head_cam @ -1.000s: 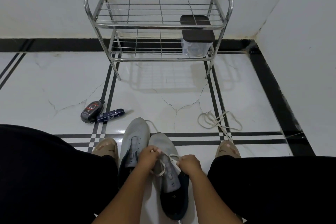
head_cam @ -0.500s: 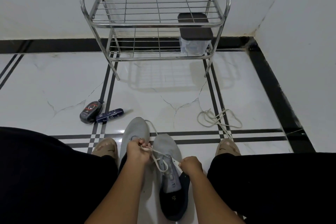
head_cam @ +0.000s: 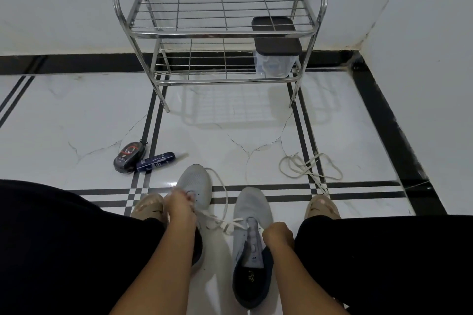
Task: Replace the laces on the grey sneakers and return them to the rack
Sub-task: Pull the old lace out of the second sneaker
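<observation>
From the head camera: two grey sneakers sit on the tiled floor [head_cam: 76, 110] between the person's knees, the left sneaker [head_cam: 195, 186] and the right sneaker [head_cam: 252, 215] apart, toes pointing away. The left hand [head_cam: 179, 208] is closed around a white lace [head_cam: 225, 222] that runs across to the right sneaker's eyelets. The right hand [head_cam: 277, 234] is curled at that sneaker's tongue; what it pinches cannot be told. A second, loose lace [head_cam: 307, 166] lies coiled on the floor to the right. Two small dark items [head_cam: 130, 157] lie side by side at the left. The metal rack [head_cam: 220, 33] has two shelves; the lower holds one clear box with a dark lid [head_cam: 277, 56], contents unclear.
</observation>
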Available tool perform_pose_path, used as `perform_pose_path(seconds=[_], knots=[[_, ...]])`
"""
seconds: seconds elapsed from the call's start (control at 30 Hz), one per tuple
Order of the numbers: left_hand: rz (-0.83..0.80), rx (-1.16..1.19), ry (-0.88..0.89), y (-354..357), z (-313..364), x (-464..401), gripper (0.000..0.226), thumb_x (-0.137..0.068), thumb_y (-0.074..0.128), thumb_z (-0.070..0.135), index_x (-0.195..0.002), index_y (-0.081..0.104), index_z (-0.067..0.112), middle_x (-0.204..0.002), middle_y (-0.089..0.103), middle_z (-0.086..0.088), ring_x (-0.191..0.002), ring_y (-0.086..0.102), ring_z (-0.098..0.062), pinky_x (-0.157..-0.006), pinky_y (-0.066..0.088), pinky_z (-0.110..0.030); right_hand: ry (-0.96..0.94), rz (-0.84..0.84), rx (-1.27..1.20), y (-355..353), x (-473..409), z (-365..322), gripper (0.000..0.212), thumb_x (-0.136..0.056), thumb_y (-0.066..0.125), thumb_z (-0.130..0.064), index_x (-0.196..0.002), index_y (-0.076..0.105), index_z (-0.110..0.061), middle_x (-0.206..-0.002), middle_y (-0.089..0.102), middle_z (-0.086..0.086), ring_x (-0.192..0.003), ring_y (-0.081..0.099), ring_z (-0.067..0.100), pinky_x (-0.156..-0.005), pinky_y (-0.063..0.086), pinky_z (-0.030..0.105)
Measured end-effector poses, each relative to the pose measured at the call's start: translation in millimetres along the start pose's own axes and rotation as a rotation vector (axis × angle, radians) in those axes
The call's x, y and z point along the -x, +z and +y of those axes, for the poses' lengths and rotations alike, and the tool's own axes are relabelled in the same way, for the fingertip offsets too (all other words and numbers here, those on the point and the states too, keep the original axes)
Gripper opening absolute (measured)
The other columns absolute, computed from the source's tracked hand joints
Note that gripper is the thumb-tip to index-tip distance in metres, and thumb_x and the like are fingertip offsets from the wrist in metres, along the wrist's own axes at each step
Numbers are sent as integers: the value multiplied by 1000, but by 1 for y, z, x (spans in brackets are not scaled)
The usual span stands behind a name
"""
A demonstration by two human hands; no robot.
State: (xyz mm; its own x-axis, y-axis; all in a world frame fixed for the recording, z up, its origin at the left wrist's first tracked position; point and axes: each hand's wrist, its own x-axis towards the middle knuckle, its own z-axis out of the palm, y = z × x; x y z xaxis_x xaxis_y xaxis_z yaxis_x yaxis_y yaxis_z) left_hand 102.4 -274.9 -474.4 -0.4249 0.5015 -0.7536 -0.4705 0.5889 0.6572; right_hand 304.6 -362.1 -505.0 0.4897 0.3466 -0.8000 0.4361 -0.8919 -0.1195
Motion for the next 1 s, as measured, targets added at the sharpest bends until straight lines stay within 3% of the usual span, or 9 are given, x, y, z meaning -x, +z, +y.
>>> perform_pose_path(seconds=[0.1, 0.2, 0.33, 0.43, 0.5, 0.67, 0.8, 0.9, 1.0], knots=[[-251, -541, 59, 22, -5, 21, 23, -98, 44, 37, -95, 54, 16, -98, 54, -5, -83, 53, -23, -69, 44, -33, -33, -7, 11, 2, -2, -4, 29, -92, 51, -11, -119, 59, -5, -119, 61, 13, -106, 61, 29, -72, 46, 29], [-379, -1095, 493, 23, -36, 34, 44, -100, 42, 39, -137, 48, 16, -152, 28, -10, -138, 32, -29, -108, 34, -41, -40, -14, 4, -2, 4, -7, 30, -93, 50, -13, -120, 58, -5, -120, 61, 13, -107, 60, 29, -72, 44, 29], [-170, -1368, 795, 0, -67, 38, 27, -94, 51, 39, -101, 60, 15, -108, 58, -6, -105, 57, -26, -85, 45, -36, -148, 0, 4, -4, 11, -8, 27, -93, 48, -22, -115, 61, -11, -119, 61, 11, -107, 60, 28, -76, 47, 28], [-388, -1631, 517, -5, -75, 47, 46, -85, 51, 59, -99, 60, 16, -100, 63, -3, -94, 61, -21, -78, 47, -31, -351, 69, -9, -2, 14, -14, 17, -89, 47, -17, -88, 58, -29, -111, 64, 5, -99, 61, 25, -80, 52, 30], [-449, -1640, 420, -7, -80, 49, 52, -78, 55, 64, -102, 60, 19, -102, 65, -1, -95, 61, -20, -79, 47, -30, -467, 38, 24, 1, 15, -18, 23, -84, 51, -12, -79, 58, -34, -109, 65, 1, -99, 61, 22, -82, 52, 29], [-478, -1569, 427, 1, -82, 46, 30, -84, 53, 34, -86, 67, 7, -89, 69, -11, -89, 67, -26, -66, 45, -28, -602, -11, 199, 11, 17, -18, 27, -81, 54, -10, -78, 59, -36, -107, 64, -1, -101, 61, 22, -79, 50, 27], [-468, -1534, 390, 1, -84, 41, 21, -84, 55, 23, -84, 69, 6, -90, 70, -12, -87, 67, -25, -66, 46, -28, -623, 13, 260, 15, 14, -16, 17, -83, 59, -18, -72, 62, -30, -106, 62, -3, -99, 59, 21, -78, 49, 29], [-448, -1489, 362, -2, -87, 34, 19, -83, 55, 21, -81, 70, 10, -89, 71, -12, -86, 67, -25, -64, 44, -25, -602, 27, 220, 17, 12, -16, 31, -84, 58, -19, -56, 51, -32, -99, 62, -3, -97, 59, 20, -74, 49, 28], [-453, -1472, 344, -2, -87, 32, 19, -85, 53, 18, -85, 71, 12, -94, 71, -12, -90, 67, -25, -69, 47, -26, -563, 47, 163, 17, 10, -15, 27, -86, 50, -17, -63, 51, -32, -93, 61, -5, -96, 56, 19, -62, 45, 25]])
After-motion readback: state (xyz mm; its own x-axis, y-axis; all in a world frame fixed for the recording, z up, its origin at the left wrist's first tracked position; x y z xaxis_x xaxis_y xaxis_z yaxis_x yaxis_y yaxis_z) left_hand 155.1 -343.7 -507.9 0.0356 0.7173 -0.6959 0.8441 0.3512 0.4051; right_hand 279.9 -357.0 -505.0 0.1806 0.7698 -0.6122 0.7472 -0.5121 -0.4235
